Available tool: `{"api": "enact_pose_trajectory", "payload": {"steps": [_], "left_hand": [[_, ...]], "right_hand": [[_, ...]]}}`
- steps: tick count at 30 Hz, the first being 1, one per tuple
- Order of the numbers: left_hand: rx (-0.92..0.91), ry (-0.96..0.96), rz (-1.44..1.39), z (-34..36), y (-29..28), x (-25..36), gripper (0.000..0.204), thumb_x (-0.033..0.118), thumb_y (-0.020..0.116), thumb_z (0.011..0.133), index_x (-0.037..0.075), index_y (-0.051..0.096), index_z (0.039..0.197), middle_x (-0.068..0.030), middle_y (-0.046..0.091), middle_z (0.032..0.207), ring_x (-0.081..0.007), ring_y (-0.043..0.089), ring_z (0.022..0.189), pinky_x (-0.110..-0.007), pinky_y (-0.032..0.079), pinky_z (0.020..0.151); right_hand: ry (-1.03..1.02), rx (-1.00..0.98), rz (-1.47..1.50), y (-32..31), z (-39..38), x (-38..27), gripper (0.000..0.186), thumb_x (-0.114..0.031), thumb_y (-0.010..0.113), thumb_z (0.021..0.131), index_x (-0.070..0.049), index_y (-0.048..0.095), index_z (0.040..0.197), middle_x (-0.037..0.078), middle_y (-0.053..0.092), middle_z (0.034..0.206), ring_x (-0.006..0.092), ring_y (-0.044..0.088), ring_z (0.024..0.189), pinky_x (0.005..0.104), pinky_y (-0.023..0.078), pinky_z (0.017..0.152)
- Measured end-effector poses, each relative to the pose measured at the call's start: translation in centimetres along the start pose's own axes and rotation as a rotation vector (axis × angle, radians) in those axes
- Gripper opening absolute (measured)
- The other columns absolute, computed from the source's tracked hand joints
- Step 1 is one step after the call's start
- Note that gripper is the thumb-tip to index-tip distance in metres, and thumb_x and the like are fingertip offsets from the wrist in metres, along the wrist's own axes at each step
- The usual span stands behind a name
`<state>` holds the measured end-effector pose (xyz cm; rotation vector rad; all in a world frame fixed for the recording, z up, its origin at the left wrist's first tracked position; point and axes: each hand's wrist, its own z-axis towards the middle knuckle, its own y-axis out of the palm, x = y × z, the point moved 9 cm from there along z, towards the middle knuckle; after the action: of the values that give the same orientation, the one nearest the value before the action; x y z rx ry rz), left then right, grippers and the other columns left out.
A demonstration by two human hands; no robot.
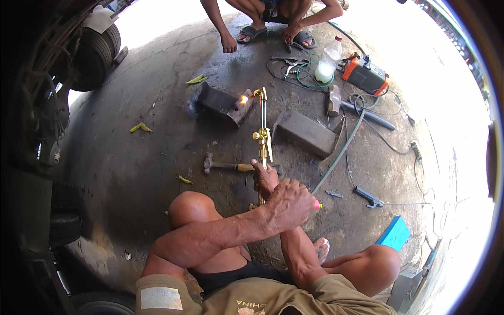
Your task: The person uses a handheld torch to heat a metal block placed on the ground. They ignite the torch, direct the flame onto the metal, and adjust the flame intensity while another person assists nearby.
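Observation:
My right hand [266,178] is closed around the lower end of a brass cutting torch [263,118], which points away from me. A small orange flame [243,100] burns at its tip, against the end of a dark steel box-section piece [219,102]. My left forearm crosses over the right one. My left hand [292,202] is a closed fist beside the right wrist, and a small pink-and-yellow object [317,203] sticks out of it; most of it is hidden. Behind the torch handle lies a ball-peen hammer [223,165].
A second steel piece [307,131], a sledgehammer [334,101], a plastic bottle [328,63] and an orange-black welding machine [365,76] stand or lie to the right, among cables and a green hose [341,155]. An electrode holder [368,197] lies nearer. Opposite squats another person [228,43].

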<state>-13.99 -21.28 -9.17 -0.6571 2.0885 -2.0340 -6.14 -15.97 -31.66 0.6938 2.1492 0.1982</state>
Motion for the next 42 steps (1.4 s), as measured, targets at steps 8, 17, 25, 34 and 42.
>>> {"api": "enact_pose_trajectory", "payload": {"steps": [8,17,25,34,42], "left_hand": [[0.037,-0.066,0.016,-0.7,-1.2,-1.3,0.021,0.020,0.075,0.074,0.000,0.075,0.080,-0.0173,0.070,0.081,-0.0267,0.071,0.079,-0.040,0.056,0.071],[-0.085,-0.426,-0.100,-2.9,-0.3,-6.9,0.025,0.013,0.065,0.077,-0.009,0.070,0.087,-0.0273,0.070,0.084,-0.0379,0.073,0.081,-0.047,0.058,0.074],[-0.382,-0.676,-0.259,-8.5,6.1,-13.3,0.025,0.011,0.059,0.079,-0.010,0.070,0.088,-0.0367,0.066,0.088,-0.0462,0.070,0.088,-0.051,0.056,0.082],[-0.450,-0.873,-1.142,-13.0,15.6,-13.8,0.035,0.014,0.056,0.098,-0.010,0.062,0.123,-0.0226,0.072,0.107,-0.0295,0.074,0.095,-0.042,0.059,0.084],[-0.358,-0.925,-1.468,-13.6,17.5,-13.6,0.036,0.011,0.053,0.101,-0.011,0.057,0.130,-0.0184,0.068,0.116,-0.0267,0.070,0.103,-0.037,0.060,0.089]], "right_hand": [[-0.025,0.054,-0.004,0.3,-1.6,-0.3,0.035,-0.035,0.075,0.091,-0.014,0.048,0.082,-0.005,0.042,0.058,0.0086,0.036,0.044,0.0296,0.029,0.040],[-0.156,-0.116,0.099,0.3,0.0,-0.1,0.032,-0.037,0.073,0.094,-0.009,0.059,0.089,-0.005,0.048,0.065,0.0096,0.045,0.054,0.0301,0.038,0.048],[-0.048,-0.071,-0.080,0.1,-2.3,-2.6,0.034,-0.040,0.070,0.094,-0.009,0.057,0.092,-0.003,0.047,0.065,0.0098,0.043,0.054,0.0298,0.036,0.047],[-0.026,-0.102,-0.002,0.4,-1.0,-2.0,0.033,-0.040,0.069,0.095,-0.011,0.052,0.092,-0.004,0.040,0.061,0.0087,0.036,0.047,0.0285,0.031,0.043],[-0.032,-0.101,0.045,0.2,-1.0,-2.0,0.033,-0.037,0.071,0.094,-0.008,0.057,0.089,-0.003,0.044,0.058,0.0101,0.039,0.044,0.0304,0.034,0.040]]}}
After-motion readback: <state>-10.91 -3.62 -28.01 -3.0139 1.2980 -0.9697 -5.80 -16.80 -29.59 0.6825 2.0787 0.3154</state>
